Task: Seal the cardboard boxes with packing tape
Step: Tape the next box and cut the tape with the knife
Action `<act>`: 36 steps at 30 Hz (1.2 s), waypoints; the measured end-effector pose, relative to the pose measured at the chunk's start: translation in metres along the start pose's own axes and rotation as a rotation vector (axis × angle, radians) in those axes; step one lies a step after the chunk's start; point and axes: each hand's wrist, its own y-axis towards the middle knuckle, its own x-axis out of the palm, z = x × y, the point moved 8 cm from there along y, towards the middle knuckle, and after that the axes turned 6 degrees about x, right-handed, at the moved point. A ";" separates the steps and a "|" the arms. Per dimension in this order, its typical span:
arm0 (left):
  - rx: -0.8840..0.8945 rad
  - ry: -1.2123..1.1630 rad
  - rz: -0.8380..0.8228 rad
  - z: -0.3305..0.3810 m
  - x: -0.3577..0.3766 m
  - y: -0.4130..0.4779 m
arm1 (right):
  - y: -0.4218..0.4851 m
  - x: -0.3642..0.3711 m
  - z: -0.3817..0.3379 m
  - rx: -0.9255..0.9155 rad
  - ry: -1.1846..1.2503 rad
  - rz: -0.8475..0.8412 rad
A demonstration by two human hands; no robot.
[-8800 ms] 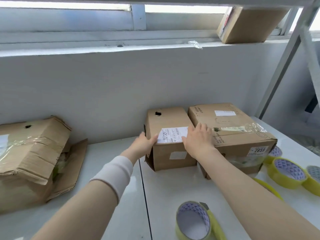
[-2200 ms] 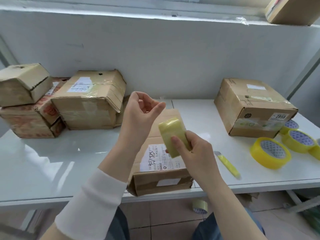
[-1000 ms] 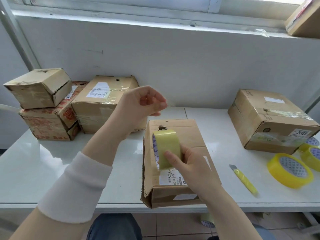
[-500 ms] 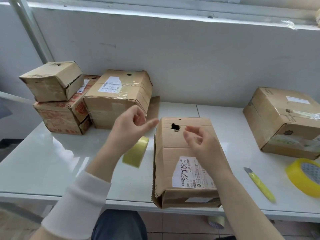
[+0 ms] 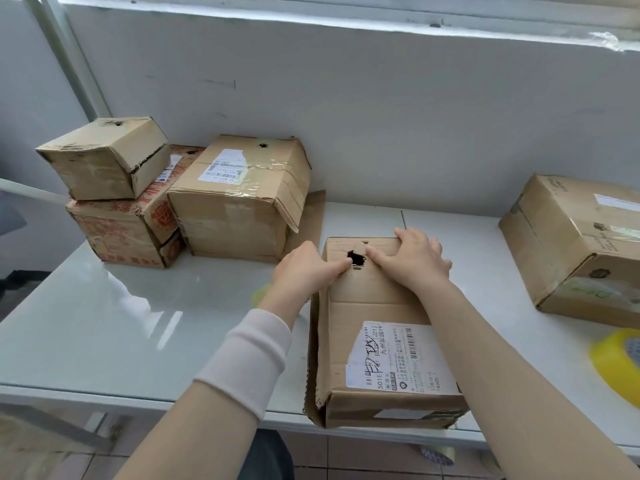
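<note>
The box [image 5: 374, 306] being worked on lies lengthwise at the front of the white tabletop [image 5: 138, 323], its near end just past the edge and its shipping label [image 5: 394, 358] facing up. That likely keeps the whole top within reach for taping. Both hands are at its far end, either side of a ragged hole [image 5: 356, 259] in the top panel. The right hand [image 5: 412, 259] lies flat with its fingers spread and grips nothing. It seems to be pinning the box down so it won't slide. The left hand [image 5: 304, 268] has bent fingers, their tips against the cardboard just left of the hole. Its grip is unclear, and I cannot tell whether it pinches a tape end or only presses the panel. A pale tape roll [image 5: 259, 295] shows just beside the left wrist, mostly hidden by it — close enough that a strip may run from it, though no strip can be made out. The box's left side flap [image 5: 313, 358] gapes a little, so sealing looks barely begun. Other cartons [image 5: 239, 199] are stacked at the left against the wall, another carton [image 5: 571, 244] stands well apart on the right, and a brighter yellow roll [image 5: 614, 367] waits near the right edge — spare tape, presumably.
</note>
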 end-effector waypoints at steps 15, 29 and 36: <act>0.037 -0.159 -0.133 0.006 0.002 -0.007 | 0.009 -0.001 -0.003 0.092 0.085 -0.034; 0.027 -0.149 -0.112 0.006 0.000 -0.012 | 0.010 0.000 0.000 0.002 0.091 -0.094; 0.054 -0.223 0.002 -0.001 -0.021 -0.022 | 0.001 -0.007 0.001 -0.051 0.108 -0.021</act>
